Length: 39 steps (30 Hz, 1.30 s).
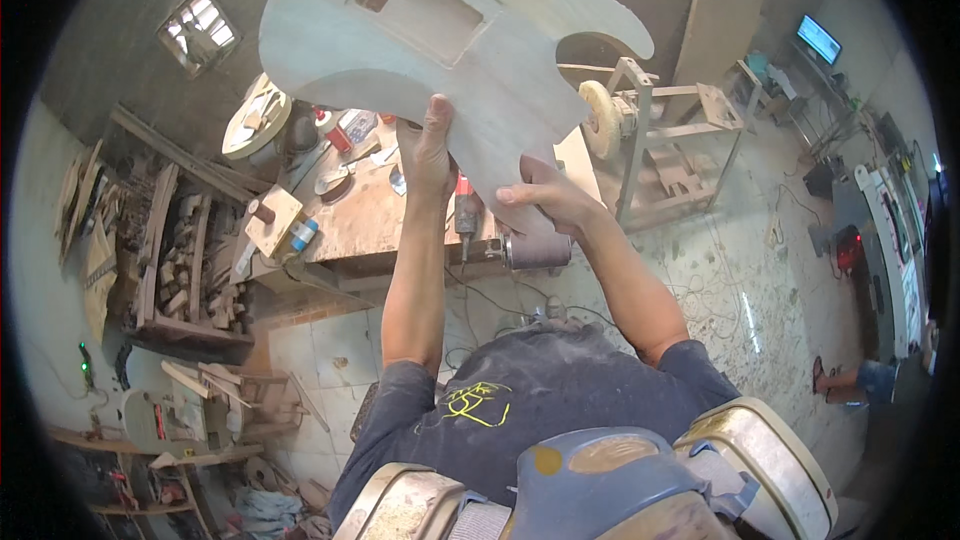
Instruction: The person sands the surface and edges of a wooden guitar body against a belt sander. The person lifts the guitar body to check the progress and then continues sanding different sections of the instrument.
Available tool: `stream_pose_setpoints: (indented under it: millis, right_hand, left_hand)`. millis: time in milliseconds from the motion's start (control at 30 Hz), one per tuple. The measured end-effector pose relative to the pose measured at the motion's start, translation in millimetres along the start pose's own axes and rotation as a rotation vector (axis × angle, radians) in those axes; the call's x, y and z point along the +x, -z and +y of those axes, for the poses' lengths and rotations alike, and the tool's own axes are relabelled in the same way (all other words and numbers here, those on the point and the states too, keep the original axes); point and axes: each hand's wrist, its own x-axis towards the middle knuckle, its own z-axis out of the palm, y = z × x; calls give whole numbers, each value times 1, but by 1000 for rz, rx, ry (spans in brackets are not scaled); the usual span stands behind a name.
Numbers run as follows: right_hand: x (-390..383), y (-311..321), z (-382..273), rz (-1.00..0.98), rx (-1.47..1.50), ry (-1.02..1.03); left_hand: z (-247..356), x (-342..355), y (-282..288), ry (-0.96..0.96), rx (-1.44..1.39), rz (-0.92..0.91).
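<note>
Both hands grip an unfinished wooden guitar body point(440, 30) raised for inspection: left hand point(428, 150), right hand point(545, 195) closed on its lower edge; sander point(530, 248) just beneath; turning it needs firm hold.

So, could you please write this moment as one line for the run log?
left hand: grips guitar body lower edge | right hand: grips same edge | body: unfinished wood, raised above workbench | buffing wheel: right of bench
</note>
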Motion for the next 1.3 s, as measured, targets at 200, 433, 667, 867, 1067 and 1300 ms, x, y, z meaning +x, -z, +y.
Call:
stream_pose_setpoints:
  millis: [200,433,667,867,1067,1300]
  right_hand:
    - [-13,4,-24,215,-231,111]
    - [-44,22,-58,164,-223,165]
    - [-40,76,-61,-6,-187,-185]
    - [-33,87,-56,108,-137,-117]
    - [-36,91,-73,163,-231,-115]
    - [-48,42,-109,263,-603,-243]
  left_hand:
    - [8,35,53,86,-260,97]
    - [87,76,86,-22,-78,235]
    - [47,57,116,15,-137,171]
    - [14,43,127,23,-282,189]
    - [0,39,129,46,-359,194]
    - [-6,37,133,20,-410,193]
